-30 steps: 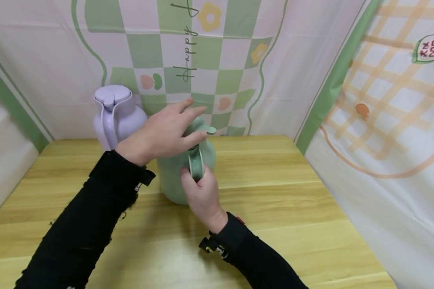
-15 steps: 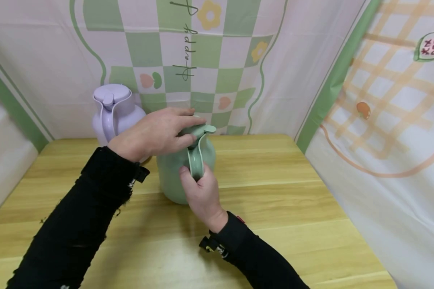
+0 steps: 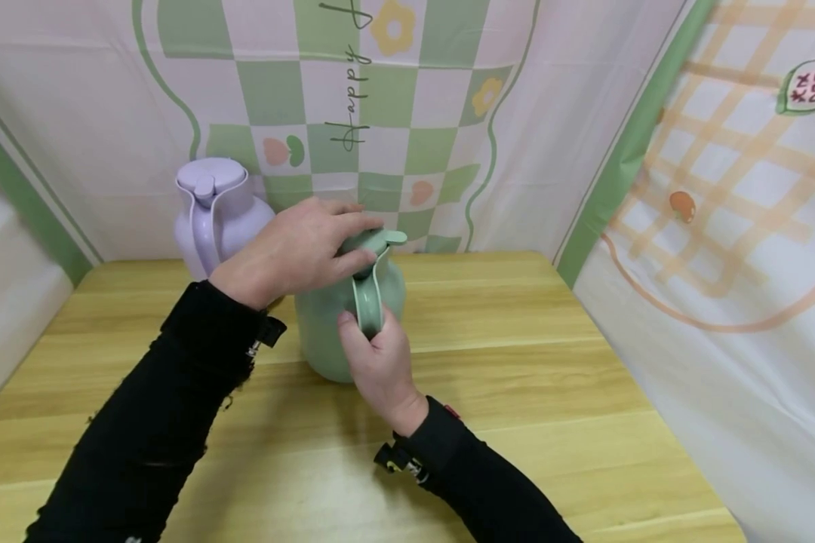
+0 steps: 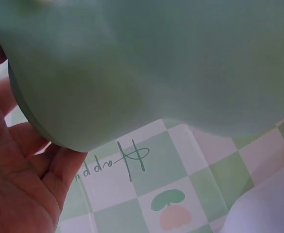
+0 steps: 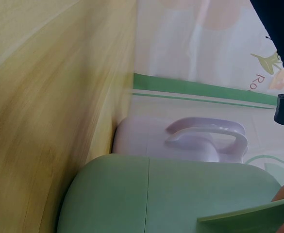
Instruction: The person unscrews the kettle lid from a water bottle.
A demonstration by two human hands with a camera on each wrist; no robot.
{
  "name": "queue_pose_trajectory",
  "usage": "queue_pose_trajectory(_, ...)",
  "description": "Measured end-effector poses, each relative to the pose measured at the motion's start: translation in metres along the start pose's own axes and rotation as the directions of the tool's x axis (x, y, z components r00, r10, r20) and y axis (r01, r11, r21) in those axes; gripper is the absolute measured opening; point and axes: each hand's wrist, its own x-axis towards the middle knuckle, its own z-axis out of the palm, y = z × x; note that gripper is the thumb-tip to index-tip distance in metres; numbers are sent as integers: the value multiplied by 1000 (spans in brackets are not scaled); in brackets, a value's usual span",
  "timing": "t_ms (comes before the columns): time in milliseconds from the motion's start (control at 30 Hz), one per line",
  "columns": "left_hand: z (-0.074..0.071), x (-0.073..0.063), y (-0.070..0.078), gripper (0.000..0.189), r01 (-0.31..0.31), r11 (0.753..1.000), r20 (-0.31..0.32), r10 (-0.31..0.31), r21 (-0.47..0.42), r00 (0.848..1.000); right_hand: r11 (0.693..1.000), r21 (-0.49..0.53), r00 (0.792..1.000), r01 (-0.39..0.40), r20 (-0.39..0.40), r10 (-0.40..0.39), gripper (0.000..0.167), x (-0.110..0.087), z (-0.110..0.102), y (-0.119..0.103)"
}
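A pale green thermos jug stands upright on the table. My left hand lies over the top of its lid, thumb on the near side and fingers reaching across to the far side. In the left wrist view, the fingers of that hand bend against the rim of the jug's top. A small tab sticks out to the right beyond them. Lower down, my right hand grips the jug's handle, thumb along its left side.
A lilac thermos jug stands behind and left of the green one, partly hidden by my left hand. Patterned cloth hangs behind the wooden table and along both sides.
My left hand has come down closer onto the lid and its fingers are less spread. It shifted left, then slightly back right. The right hand keeps its hold on the handle.
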Motion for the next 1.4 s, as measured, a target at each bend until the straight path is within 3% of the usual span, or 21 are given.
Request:
queue_pose_trajectory(367, 4, 0, 4, 52, 98, 995, -28, -97, 31, 995, 1000, 4, 1000, -15, 19, 15, 39, 0, -1, 0)
queue_pose_trajectory(700, 7, 1, 7, 53, 120, 990, -85, -114, 70, 990, 999, -4, 999, -35, 7, 35, 39, -1, -1, -2)
queue_pose_trajectory(1133, 2, 1, 16, 54, 199, 970, -17, -198, 137, 980, 1000, -22, 1000, -12, 5, 12, 39, -1, -1, -1)
queue_pose_trajectory(1400, 1, 2, 20, 55, 234, 956, -6, -237, 177, 971, 1000, -12, 1000, -18, 14, 18, 39, -2, -2, -1)
